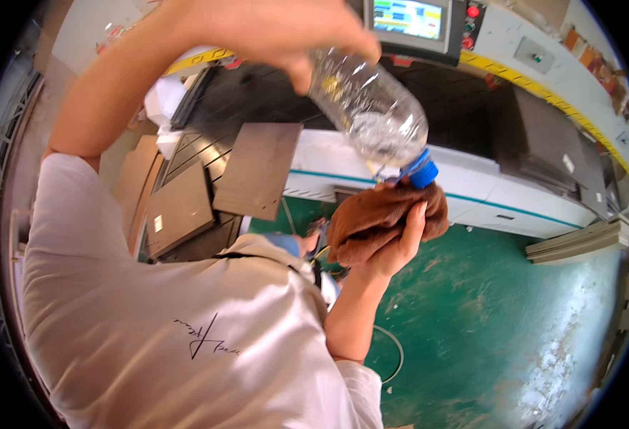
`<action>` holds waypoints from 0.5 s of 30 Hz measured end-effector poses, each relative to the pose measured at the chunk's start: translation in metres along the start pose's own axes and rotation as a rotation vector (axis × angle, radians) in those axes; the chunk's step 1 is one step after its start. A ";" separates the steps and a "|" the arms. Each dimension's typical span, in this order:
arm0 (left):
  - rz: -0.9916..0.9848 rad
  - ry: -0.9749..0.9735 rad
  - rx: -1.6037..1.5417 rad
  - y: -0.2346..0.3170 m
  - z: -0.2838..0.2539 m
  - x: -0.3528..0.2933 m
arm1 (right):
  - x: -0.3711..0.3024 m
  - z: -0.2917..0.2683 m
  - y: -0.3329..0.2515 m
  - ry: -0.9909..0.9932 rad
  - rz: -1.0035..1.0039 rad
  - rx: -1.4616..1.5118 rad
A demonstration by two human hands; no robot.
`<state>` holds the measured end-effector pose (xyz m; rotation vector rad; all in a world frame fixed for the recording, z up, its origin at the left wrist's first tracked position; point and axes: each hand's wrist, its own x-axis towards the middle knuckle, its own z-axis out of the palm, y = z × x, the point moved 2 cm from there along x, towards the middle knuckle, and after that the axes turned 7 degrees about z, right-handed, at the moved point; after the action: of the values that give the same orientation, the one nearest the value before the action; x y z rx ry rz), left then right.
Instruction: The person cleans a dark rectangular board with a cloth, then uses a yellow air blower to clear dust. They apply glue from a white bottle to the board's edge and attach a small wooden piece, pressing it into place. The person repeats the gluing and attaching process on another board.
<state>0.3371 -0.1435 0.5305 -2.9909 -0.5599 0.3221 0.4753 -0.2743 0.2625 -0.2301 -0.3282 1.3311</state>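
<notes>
"Currently, what is the left hand [257, 28] doing?"

"It is gripping the bottle [368, 107] near its base, pinching the clear plastic between fingers and thumb. The bottle is slanting downward to the right, with its blue cap [420, 170] lowermost."

"And the right hand [398, 249]?"

"It is clasping the cloth [372, 223], which is brown and bunched. The thumb is pressing on the near side; the cloth is hiding part of the fingers."

"Where is the cap sitting relative to the cloth?"

"It is meeting the cloth's upper edge in this view. Whether it is bearing on the fabric, I cannot tell."

"What is surrounding the work?"

"Two panels [257, 171] are lying left of the cloth. A screen [407, 18] is glowing beyond the bottle, and boards [579, 243] are lying stacked at far right, on the green floor [472, 300]."
</notes>
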 end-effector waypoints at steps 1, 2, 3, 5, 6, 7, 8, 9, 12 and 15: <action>-0.044 -0.031 -0.018 0.001 0.007 -0.001 | 0.003 0.004 -0.005 -0.086 -0.014 0.025; -0.032 0.005 -0.145 -0.003 0.021 0.003 | 0.002 0.007 -0.015 -0.032 -0.038 0.018; -0.034 0.035 -0.265 -0.010 0.037 0.002 | 0.003 0.011 -0.021 0.013 -0.049 0.024; -0.082 0.066 -0.496 -0.010 0.067 0.014 | 0.010 0.022 -0.039 0.098 -0.196 -0.081; -0.020 0.167 -0.607 -0.014 0.083 0.023 | 0.017 0.025 -0.052 0.047 -0.300 -0.186; 0.046 0.265 -0.720 -0.019 0.094 0.032 | 0.024 0.027 -0.062 0.001 -0.403 -0.288; 0.013 0.329 -0.789 -0.020 0.096 0.045 | 0.024 0.037 -0.068 -0.002 -0.337 -0.151; 0.033 0.437 -0.891 -0.029 0.098 0.064 | 0.028 0.037 -0.078 0.008 -0.396 -0.218; 0.039 0.881 -1.045 -0.076 0.073 0.128 | 0.032 0.021 -0.098 0.139 -0.471 -0.340; 0.069 1.313 -1.042 -0.164 0.026 0.196 | 0.030 -0.010 -0.099 0.226 -0.406 -0.452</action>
<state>0.4527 0.0818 0.4868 -2.9588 -0.4687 -2.3290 0.5753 -0.2669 0.2914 -0.6522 -0.4543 0.8079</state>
